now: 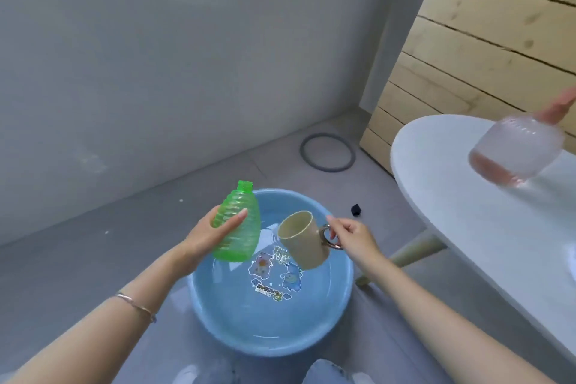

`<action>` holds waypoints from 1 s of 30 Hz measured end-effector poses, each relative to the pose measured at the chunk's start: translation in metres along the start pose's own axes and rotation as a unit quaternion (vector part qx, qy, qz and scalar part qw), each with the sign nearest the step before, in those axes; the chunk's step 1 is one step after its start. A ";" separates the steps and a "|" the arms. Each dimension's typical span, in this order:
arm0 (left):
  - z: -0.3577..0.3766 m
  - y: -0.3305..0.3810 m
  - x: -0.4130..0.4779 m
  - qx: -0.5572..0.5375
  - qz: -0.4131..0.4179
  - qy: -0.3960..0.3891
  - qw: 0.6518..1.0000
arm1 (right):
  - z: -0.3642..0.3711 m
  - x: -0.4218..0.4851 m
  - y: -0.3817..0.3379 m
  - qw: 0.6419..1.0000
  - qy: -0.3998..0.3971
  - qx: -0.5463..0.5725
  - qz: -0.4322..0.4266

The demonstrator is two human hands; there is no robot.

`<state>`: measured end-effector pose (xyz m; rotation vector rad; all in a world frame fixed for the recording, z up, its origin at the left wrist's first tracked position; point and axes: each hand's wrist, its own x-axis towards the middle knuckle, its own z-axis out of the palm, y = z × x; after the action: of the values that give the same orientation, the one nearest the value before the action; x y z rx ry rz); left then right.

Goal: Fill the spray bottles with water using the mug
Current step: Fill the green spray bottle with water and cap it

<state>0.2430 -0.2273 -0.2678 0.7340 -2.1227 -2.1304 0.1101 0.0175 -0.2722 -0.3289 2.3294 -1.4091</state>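
Your green bottle (238, 223) is off the floor, held over the far-left side of the blue basin (271, 351), its neck open with no spray head on it and leaning slightly away from you. Your left hand (207, 235) grips it round the ribbed middle, fingers wrapped behind and thumb lying across the front. I see no waterline through the plastic, so I judge it not yet filled.

The beige mug (300, 238) hangs just beside the bottle, to its right, also above the basin and clear of the water. It is tilted, with its mouth turned up and towards the bottle. Your right hand (352, 235) pinches its metal handle (328, 237) with curled fingers. Whether the mug holds water I cannot tell from this angle. The basin itself has water in it, so the supply is there.

On the white table (467, 227) to your right stands a pink spray bottle (514, 153) with its head on. It is blurred, but it seems to hold liquid, so that one may be done already.

What looks left: bring the mug's lip to the green neck, pour, and screw a spray head back on. A small black object (356, 209) lies on the floor beyond the basin, and a grey ring (327, 170) lies farther off by the wall.
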 end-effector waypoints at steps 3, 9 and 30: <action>-0.013 -0.035 0.021 -0.005 -0.020 0.027 0.999 | 0.033 0.027 0.037 0.997 -0.012 -0.077 0.021; -0.021 -0.094 0.065 -0.008 -0.048 0.054 0.997 | 0.074 0.075 0.085 0.977 -0.007 -0.215 0.008; -0.022 -0.162 0.077 -0.018 -0.068 0.063 0.995 | 0.138 0.089 0.119 0.952 -0.063 -0.285 -0.089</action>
<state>0.2298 -0.2656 -0.4442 1.0089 -2.0187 -2.1177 0.0931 -0.0715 -0.4540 -0.7821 2.6054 -0.7196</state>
